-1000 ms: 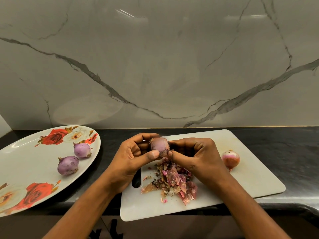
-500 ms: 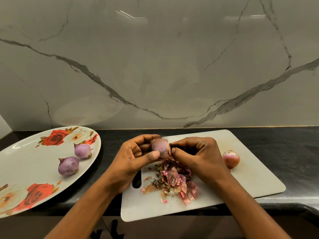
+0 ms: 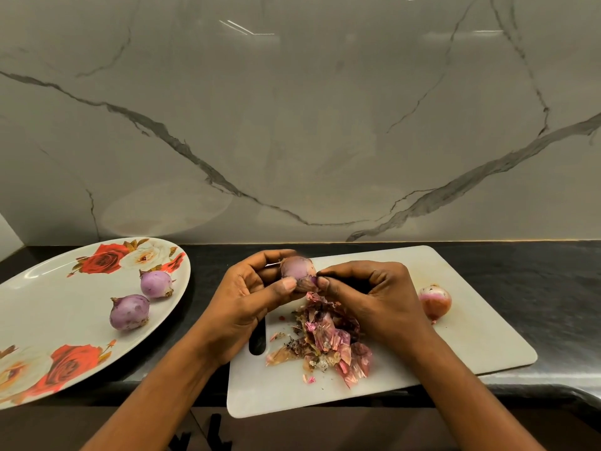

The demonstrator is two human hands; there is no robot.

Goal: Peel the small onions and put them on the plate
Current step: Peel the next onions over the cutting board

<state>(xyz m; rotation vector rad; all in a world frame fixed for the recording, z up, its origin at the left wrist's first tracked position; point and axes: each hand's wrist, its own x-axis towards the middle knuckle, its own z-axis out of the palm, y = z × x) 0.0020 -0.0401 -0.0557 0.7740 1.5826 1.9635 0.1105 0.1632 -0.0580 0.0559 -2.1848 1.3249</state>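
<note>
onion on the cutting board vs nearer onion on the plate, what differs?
Skin: the reddish small onion on the white cutting board has glossy red-pink skin on; the pale purple small onion on the rose-patterned white plate is peeled. Place: the first lies at right, the second at left. Both are small, round, lying free.

Left grip (image 3: 247,302), right grip (image 3: 379,301), both bare, bare forearms (image 3: 156,395), short plain nails (image 3: 288,283)
</note>
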